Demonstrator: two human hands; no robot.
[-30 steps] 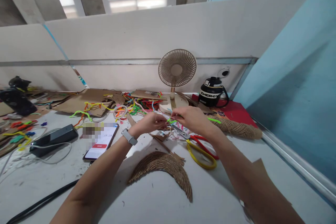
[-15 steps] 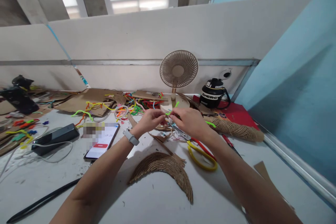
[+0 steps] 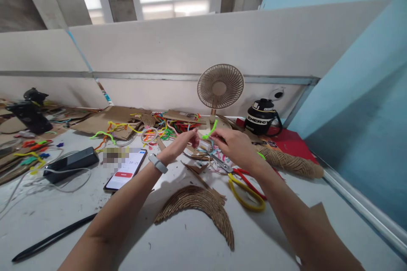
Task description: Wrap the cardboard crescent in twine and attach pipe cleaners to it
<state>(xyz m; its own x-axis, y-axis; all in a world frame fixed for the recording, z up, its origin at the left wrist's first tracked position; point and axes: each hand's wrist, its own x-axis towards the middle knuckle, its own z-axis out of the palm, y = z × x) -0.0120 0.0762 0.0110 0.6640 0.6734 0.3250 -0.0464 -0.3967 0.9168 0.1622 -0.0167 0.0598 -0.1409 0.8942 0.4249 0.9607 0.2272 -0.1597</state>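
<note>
Nearest on the white table lies a curved, ribbed cardboard arc. Just behind it to the right are scissors with yellow and red handles; to its left lies a lit phone. Above the scissors, the right hand pinches a green pipe cleaner between fingertips, its free end curling upward. The left hand, fingers narrowed, meets it close by without clearly gripping. Beyond them stands a small beige fan, with a black jug to its right.

One head-worn view, forward and down over the white table, close above both forearms.
</note>
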